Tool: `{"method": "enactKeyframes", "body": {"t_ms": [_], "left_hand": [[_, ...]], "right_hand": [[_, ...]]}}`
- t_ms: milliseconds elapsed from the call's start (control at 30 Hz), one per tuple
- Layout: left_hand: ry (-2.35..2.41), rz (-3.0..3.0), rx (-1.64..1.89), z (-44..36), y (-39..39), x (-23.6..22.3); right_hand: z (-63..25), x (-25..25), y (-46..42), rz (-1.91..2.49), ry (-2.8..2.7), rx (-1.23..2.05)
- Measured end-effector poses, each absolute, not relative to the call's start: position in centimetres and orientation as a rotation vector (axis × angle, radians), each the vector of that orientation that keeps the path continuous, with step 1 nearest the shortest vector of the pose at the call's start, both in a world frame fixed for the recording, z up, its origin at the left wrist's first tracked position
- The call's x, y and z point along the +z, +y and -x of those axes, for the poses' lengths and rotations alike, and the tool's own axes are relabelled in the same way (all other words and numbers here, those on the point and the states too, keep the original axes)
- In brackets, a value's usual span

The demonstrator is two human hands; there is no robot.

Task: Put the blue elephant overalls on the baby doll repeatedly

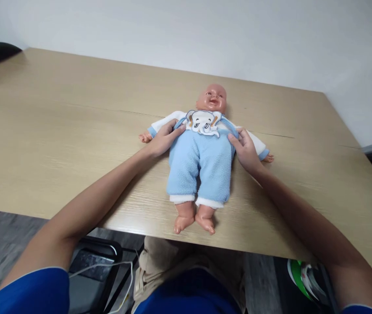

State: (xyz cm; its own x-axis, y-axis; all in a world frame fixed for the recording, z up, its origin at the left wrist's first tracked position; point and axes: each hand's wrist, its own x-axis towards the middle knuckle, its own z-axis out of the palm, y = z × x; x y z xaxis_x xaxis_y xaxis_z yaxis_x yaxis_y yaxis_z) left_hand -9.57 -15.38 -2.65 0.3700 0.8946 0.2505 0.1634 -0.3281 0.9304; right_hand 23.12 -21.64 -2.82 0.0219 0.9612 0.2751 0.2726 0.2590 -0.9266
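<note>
A baby doll (212,98) lies on its back on the table, head away from me and bare feet towards me. It wears light blue fleece overalls (184,161) over a white top with blue cuffs, and a white elephant patch (202,122) covers the chest. My left hand (167,136) pinches the overalls' upper edge at the doll's side, on the left in view. On the opposite side, my right hand (246,146) has its thumb and fingers closed on the same garment near the strap. The doll's arms stretch outward beyond both hands.
The wooden table (74,104) runs back to a pale wall, with its near edge just past the doll's feet. Below on the left stands a black-framed chair (97,266) with a white cable. Green and white round items (304,279) sit low on the right.
</note>
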Motion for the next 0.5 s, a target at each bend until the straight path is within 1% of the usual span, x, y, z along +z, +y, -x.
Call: {"method": "enactKeyframes", "body": {"t_ms": [100, 233, 500], "left_hand": [[0.970, -1.858, 0.932, 11.0, -14.8, -3.2], [0.958, -1.831, 0.941, 12.0, -14.8, -3.4], [0.858, -1.416, 1.057, 10.0, -16.3, -4.2]], "right_hand": [[-23.6, -3.7, -22.7, 1.327, -1.560, 0.669], [-23.9, -4.1, -23.8, 1.395, -1.607, 0.550], [-22.9, -5.5, -22.0, 1.260, -1.326, 0.841]]}}
